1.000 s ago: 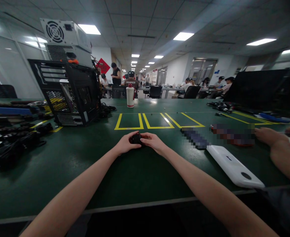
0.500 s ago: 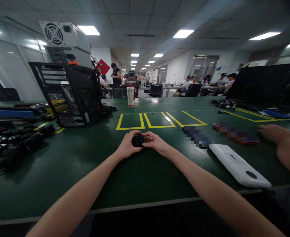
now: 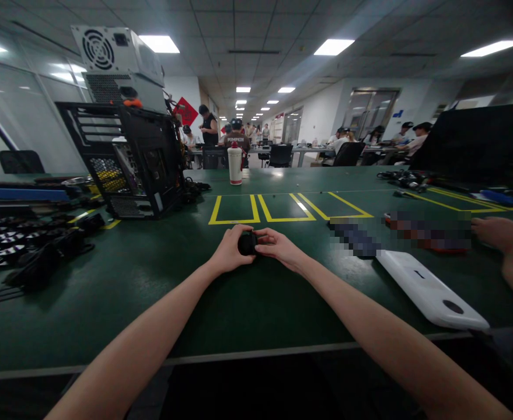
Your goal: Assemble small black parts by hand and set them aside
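Between my two hands is a small round black object (image 3: pixel 247 244), too dark to tell its kind. My left hand (image 3: pixel 230 251) curls around its left side, thumb below and fingers above. The fingertips and thumb of my right hand (image 3: pixel 276 245) press on its right edge. Both hands are over the green table (image 3: pixel 278 309), just in front of yellow tape outlines (image 3: pixel 234 222). Part of the object's rim is hidden by my fingers.
An open black computer case (image 3: pixel 125 163) with power supplies (image 3: pixel 112 55) on top stands left, beside dark cables and parts (image 3: pixel 33 245). A white cup (image 3: pixel 235 166) stands behind. Right are a white device (image 3: pixel 431 289), phone-like blurred items (image 3: pixel 355 236) and another person's hand (image 3: pixel 496 230).
The view has tilted down slightly and turned a little left, so things sit a bit further right. My hands keep the same hold on the black object.
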### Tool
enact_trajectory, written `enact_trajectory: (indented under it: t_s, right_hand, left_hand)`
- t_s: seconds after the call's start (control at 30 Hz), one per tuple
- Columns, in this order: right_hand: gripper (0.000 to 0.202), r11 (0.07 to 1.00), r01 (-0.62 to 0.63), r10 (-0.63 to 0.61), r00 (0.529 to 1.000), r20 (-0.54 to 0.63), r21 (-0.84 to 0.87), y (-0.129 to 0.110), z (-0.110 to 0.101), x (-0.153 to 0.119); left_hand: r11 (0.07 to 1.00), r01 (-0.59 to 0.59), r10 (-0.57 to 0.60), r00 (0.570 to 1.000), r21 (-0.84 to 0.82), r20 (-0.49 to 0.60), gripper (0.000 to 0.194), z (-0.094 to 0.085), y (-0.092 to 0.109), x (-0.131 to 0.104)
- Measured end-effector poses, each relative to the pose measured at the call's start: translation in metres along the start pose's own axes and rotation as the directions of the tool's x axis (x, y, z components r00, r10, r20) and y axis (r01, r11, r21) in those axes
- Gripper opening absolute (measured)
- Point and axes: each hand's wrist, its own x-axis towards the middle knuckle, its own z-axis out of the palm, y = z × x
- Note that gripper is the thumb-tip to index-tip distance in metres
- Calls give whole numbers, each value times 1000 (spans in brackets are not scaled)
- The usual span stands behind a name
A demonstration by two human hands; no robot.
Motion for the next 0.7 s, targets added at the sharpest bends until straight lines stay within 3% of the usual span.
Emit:
enact_trajectory:
  t_s: [0.1, 0.3, 0.7]
  right_hand:
    - [45, 999, -1, 0, 1000, 27, 36, 0, 0, -1]
    - [27, 988, -29, 29, 1000, 3, 149, 0, 4, 0]
    - [38, 1000, -5, 4, 1000, 21, 15, 2, 2, -1]
  left_hand:
    - [1000, 3, -3, 1000, -3, 1, 58, 1, -1, 1]
    - [1000, 18, -18, 1000, 3, 9, 59, 0, 0, 0]
    - [1000, -6, 6, 1000, 16, 12, 57, -4, 3, -1]
